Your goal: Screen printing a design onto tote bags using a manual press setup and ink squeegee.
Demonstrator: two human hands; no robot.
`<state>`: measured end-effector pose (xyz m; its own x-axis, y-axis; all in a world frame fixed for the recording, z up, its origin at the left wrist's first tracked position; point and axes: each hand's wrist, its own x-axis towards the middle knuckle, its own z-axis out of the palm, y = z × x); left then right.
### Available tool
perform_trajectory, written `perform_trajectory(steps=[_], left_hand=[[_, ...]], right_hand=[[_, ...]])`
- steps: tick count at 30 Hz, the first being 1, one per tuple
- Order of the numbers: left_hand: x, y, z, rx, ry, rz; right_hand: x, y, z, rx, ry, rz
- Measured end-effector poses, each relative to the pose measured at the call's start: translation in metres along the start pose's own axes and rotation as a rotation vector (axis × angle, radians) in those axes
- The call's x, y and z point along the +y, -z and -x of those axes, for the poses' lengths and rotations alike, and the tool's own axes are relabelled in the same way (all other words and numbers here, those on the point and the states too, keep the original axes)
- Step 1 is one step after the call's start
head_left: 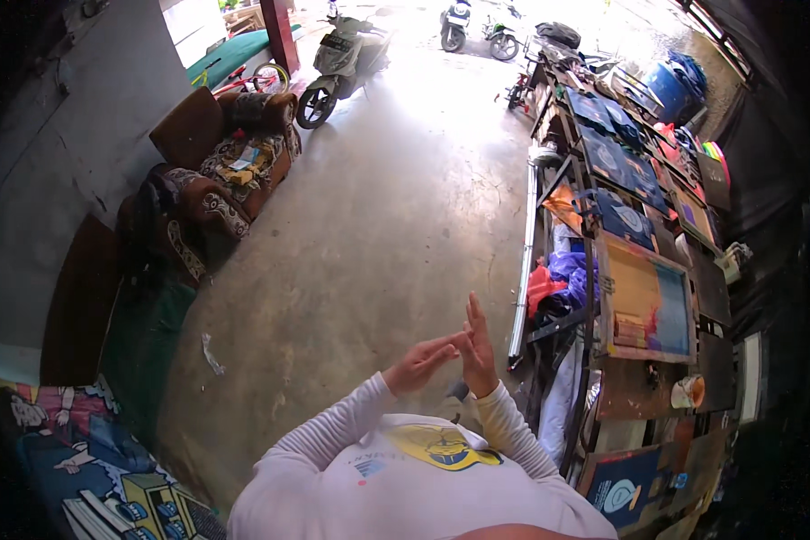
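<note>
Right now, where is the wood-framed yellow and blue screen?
In the head view, the framed screen is right of the right hand, between a dark blue printed cloth above and a pale orange container below.

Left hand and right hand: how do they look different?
The left hand points sideways, but the right hand points toward the picture's top. The left hand's fingertips seem to touch the right hand, while the right hand's fingertips stick out free. Both are bare, empty and come out of white sleeves.
</note>
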<state>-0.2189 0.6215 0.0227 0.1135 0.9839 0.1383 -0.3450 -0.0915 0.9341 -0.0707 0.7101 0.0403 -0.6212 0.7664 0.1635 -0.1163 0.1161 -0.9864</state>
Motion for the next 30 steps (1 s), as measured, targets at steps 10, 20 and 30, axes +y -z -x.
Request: perform_trajectory(steps=[10, 20, 30], left_hand=[[-0.018, 0.013, -0.133, 0.301, -0.04, -0.13], [-0.022, 0.032, -0.226, 0.562, -0.148, -0.149], [-0.007, 0.072, -0.234, 0.556, -0.193, -0.154]], right_hand=[[0.017, 0.087, -0.13, -0.118, 0.064, -0.039], [-0.005, 0.125, -0.222, -0.372, 0.119, 0.035], [-0.025, 0.088, -0.242, -0.379, 0.206, 0.096]])
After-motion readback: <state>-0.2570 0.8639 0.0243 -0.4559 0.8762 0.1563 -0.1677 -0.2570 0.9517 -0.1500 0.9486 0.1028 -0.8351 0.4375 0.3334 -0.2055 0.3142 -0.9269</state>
